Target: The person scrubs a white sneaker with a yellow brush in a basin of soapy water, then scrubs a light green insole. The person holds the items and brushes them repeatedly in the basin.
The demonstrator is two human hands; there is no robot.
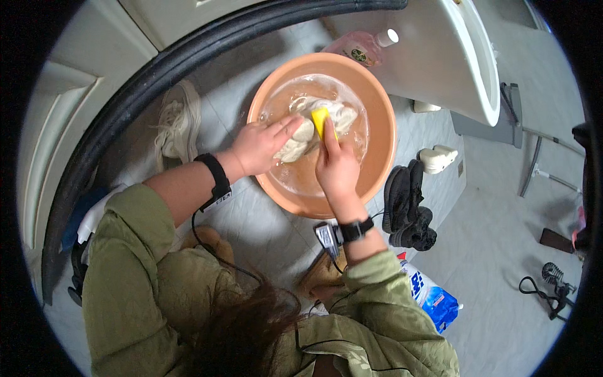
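An orange plastic basin (381, 155) with sudsy water stands on the floor before me. A wet, pale shoe (346, 118) lies in it, partly under water; its exact shape is hard to make out. My left hand (266, 143) rests on the near left part of the pale item, its fingers pressed against it. In my right hand (337, 165) is a yellow brush or scrubber (321, 123), its tip touching the shoe, with my index finger stretched along it. My fingers hide part of both.
Left of the basin lies a white laced shoe (176, 127). Behind stands a pink liquid bottle (360, 47) beside a white tub (438, 70). Black shoes (403, 198), white clogs (435, 159) and a blue-and-white detergent pouch (433, 294) are at the right. Cables hang from both wrists.
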